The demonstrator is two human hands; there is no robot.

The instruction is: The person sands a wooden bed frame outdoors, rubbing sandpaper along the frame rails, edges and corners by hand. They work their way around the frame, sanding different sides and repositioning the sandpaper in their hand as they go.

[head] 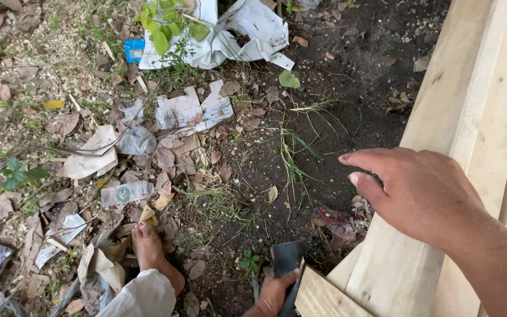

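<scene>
A person steadies a stack of pale wooden planks (476, 117) above littered ground (324, 117), seemingly midway through trimming a plank end. The right hand (421, 196) rests loosely spread on the top plank near its left edge, its grip closing on nothing. At the stack's near corner, the left hand (274, 293) wraps a dark blade-like tool (286, 258). A bare foot (148, 243) stands among dry leaves.

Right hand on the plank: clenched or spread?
Spread. The right hand lies flat on the pale wooden plank, fingers extended, gripping nothing.
</scene>
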